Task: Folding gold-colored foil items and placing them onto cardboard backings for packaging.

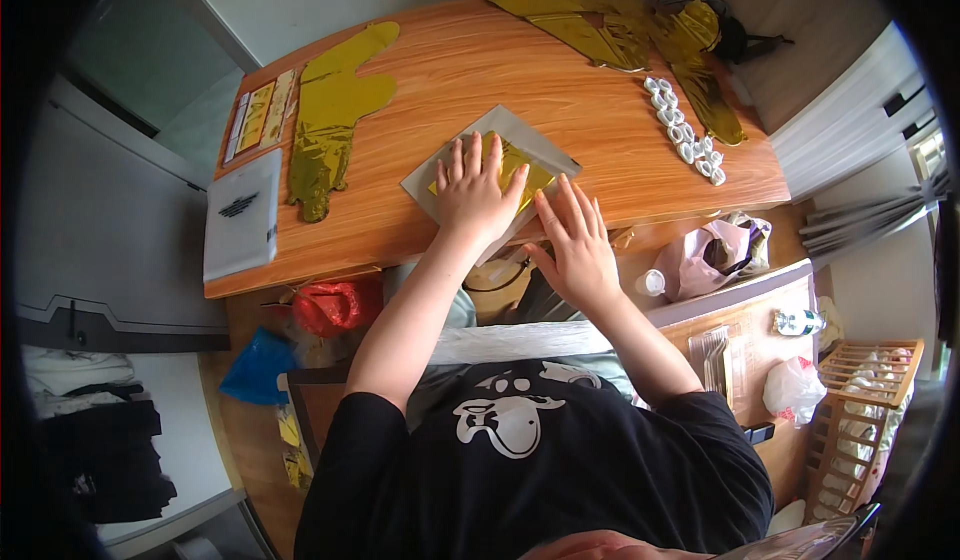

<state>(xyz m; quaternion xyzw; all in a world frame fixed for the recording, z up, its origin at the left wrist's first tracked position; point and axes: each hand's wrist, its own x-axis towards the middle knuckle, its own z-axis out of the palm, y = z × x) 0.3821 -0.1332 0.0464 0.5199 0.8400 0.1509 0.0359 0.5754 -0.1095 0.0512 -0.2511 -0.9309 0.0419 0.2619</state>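
A flat grey see-through plastic sleeve (500, 123) lies turned cornerwise near the front edge of the wooden table (440, 70). Folded gold foil (532, 174) shows in its middle; whether the foil is inside or on top, I cannot tell. My left hand (474, 192) rests flat over the foil and sleeve, fingers stretched and slightly apart. At the sleeve's right corner is my right hand (578, 250), its fingers extended and fingertips by the edge. Neither hand grips anything. The left hand covers part of the foil.
A flat gold foil balloon (345, 100) lies on the left, beside printed cards (262, 120) and a stack of clear bags (243, 210). More gold foil (600, 35) spreads at the back right, near small white rolls (680, 132). A pink bag (700, 260) stands below the table's right edge.
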